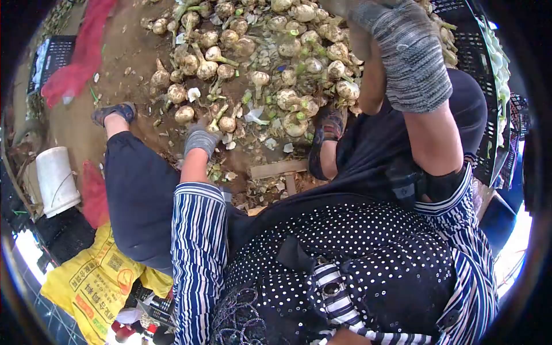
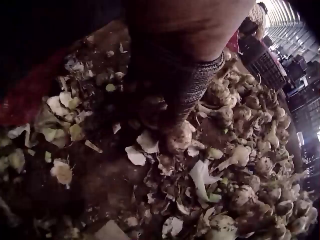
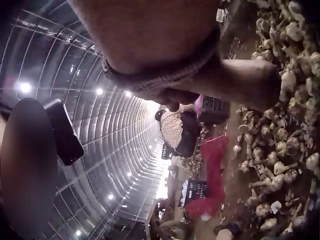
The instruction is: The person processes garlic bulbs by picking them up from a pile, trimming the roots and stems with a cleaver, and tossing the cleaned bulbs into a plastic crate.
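My left hand (image 1: 201, 140), in a grey knitted glove, reaches down among the garlic. Its fingers are at a garlic bulb (image 1: 227, 124) with a short stem. In the left wrist view the fingers are lost in dark shadow and a pale bulb (image 2: 180, 137) shows at their tips; I cannot tell whether they grip it. My right hand (image 1: 411, 52), in a grey striped glove, is raised over the right side of the heap. It grips a thick tan wooden-looking handle (image 1: 372, 80), which points down in the right wrist view. Many loose garlic bulbs (image 1: 287, 98) lie ahead on the soil.
Black crates (image 1: 471, 52) stand at the right, one holding pale stalks. At the left are a white bucket (image 1: 57, 181), red netting (image 1: 77, 52) and a yellow sack (image 1: 95, 282). A small wooden board (image 1: 276, 169) lies between the feet. Another person (image 3: 179, 130) is farther back.
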`<state>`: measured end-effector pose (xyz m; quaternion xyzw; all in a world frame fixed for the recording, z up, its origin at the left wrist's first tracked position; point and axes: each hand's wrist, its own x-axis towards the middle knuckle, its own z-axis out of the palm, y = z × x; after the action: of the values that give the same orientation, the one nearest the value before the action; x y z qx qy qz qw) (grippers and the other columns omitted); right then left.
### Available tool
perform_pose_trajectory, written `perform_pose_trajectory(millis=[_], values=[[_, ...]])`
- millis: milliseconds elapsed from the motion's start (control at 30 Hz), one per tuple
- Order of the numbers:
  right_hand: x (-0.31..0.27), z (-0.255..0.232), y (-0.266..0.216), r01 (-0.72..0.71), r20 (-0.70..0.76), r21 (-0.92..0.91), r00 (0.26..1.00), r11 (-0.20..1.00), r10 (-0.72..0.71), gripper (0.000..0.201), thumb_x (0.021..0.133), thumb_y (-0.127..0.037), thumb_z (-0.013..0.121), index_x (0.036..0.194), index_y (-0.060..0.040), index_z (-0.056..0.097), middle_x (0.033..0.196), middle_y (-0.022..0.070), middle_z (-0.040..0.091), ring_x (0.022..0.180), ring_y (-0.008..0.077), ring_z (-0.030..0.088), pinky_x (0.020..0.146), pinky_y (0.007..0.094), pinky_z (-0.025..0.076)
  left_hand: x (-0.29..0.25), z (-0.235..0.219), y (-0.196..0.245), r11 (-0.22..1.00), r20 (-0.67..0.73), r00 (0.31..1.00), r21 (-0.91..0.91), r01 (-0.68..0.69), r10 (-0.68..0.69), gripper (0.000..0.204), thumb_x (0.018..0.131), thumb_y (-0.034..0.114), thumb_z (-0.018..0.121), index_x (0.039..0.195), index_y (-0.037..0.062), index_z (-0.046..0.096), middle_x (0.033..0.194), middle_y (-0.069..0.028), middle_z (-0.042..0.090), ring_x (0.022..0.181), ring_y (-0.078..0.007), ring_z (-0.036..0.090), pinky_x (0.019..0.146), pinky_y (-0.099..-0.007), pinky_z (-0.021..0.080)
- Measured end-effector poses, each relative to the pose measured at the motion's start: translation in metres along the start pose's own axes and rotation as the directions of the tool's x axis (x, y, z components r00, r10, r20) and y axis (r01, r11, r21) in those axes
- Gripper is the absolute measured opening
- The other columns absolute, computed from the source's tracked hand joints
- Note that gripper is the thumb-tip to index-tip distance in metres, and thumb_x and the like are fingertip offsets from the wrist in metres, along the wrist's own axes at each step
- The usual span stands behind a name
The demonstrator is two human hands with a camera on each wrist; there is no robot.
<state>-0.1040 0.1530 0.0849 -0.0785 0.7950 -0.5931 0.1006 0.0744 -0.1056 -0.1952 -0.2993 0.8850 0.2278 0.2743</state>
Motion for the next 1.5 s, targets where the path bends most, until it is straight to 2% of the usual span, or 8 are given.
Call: perform_pose_trajectory(millis=[233,400,533,567,800,867,1167,1500], values=[[0.005,0.041,0.028,0.239,0.232,-0.341,0.959,0.909,-0.165,0.019,0.083,-0.017,0.051,0.094,-0.0036,0.059,0.076,0.0149,0.063,0.071,0.0294,0.061,0.063,0.038,0.049,-0.015,-0.031,0.019,0.776,-0.024,0.997,-0.629,0.046,-0.078,0.048,0.073,0.031,0.062,0.11,0.0015,0.057,0.087,-0.0187,0.063,0.085,-0.0286,0.061,0.075,-0.0365,0.047],[-0.01,0.069,0.022,0.505,0.483,-0.637,0.85,0.582,-0.209,0.02,0.083,-0.018,0.05,0.093,-0.0035,0.059,0.078,0.0172,0.064,0.074,0.0326,0.064,0.065,0.0411,0.052,-0.058,-0.098,0.043,-0.254,0.131,0.942,-0.943,0.214,0.309,0.041,0.073,0.027,0.062,0.11,0.0089,0.056,0.099,-0.0045,0.061,0.078,-0.0232,0.061,0.062,-0.035,0.053],[-0.025,0.09,-0.001,0.69,0.671,-0.635,0.716,0.347,-0.193,0.016,0.08,-0.015,0.053,0.091,-0.0062,0.061,0.079,0.0121,0.065,0.075,0.0269,0.066,0.064,0.0403,0.052,-0.098,-0.123,0.07,0.143,0.039,0.977,-0.99,0.009,0.21,0.049,0.078,0.033,0.065,0.119,0.0092,0.053,0.1,-0.0035,0.06,0.078,-0.0177,0.06,0.065,-0.0291,0.05],[-0.029,0.093,0.0,0.737,0.699,-0.588,0.67,0.334,-0.25,0.016,0.08,-0.015,0.054,0.091,-0.0062,0.061,0.079,0.012,0.065,0.076,0.0272,0.066,0.065,0.0406,0.052,-0.095,-0.12,0.065,0.585,-0.436,0.784,-0.523,-0.62,0.442,0.05,0.077,0.031,0.068,0.118,0.0055,0.054,0.1,-0.0043,0.059,0.078,-0.0134,0.058,0.065,-0.0267,0.048],[-0.002,0.088,0.064,0.427,0.543,-0.789,0.821,0.441,0.178,0.026,0.084,-0.025,0.054,0.097,-0.0029,0.056,0.081,0.0199,0.063,0.074,0.0369,0.062,0.065,0.0444,0.049,-0.148,-0.142,0.038,0.327,-0.44,0.893,-0.861,-0.389,-0.096,0.031,0.076,0.012,0.07,0.104,0.0011,0.061,0.091,-0.0051,0.062,0.075,-0.0105,0.057,0.065,-0.0227,0.046],[-0.016,0.092,0.039,0.333,0.544,-0.752,0.8,0.569,0.251,0.03,0.084,-0.03,0.054,0.102,-0.0064,0.056,0.085,0.0201,0.063,0.078,0.036,0.062,0.067,0.0447,0.048,-0.136,-0.135,0.036,0.831,-0.802,0.552,-0.134,-0.539,0.229,0.028,0.077,0.009,0.07,0.102,0.0017,0.061,0.09,-0.0044,0.061,0.076,-0.0107,0.057,0.066,-0.0233,0.048],[-0.028,0.111,0.055,0.351,0.577,-0.515,0.817,0.782,0.014,0.032,0.082,-0.029,0.051,0.104,-0.0061,0.058,0.087,0.0197,0.064,0.082,0.0378,0.061,0.072,0.0444,0.05,-0.131,-0.112,0.077,-0.175,-0.173,0.976,-0.973,-0.148,0.131,0.042,0.076,0.011,0.066,0.115,0.0023,0.053,0.1,-0.0086,0.061,0.084,-0.0164,0.06,0.074,-0.0276,0.051],[-0.042,0.088,0.023,0.596,0.641,-0.565,0.752,0.57,-0.152,0.016,0.081,-0.015,0.051,0.091,-0.0055,0.059,0.081,0.0145,0.063,0.076,0.0293,0.064,0.065,0.0418,0.05,-0.127,-0.106,0.086,-0.033,-0.2,0.91,-0.979,-0.202,0.365,0.049,0.073,0.017,0.068,0.118,0.0056,0.052,0.108,-0.0074,0.059,0.092,-0.0204,0.059,0.078,-0.0346,0.05]])
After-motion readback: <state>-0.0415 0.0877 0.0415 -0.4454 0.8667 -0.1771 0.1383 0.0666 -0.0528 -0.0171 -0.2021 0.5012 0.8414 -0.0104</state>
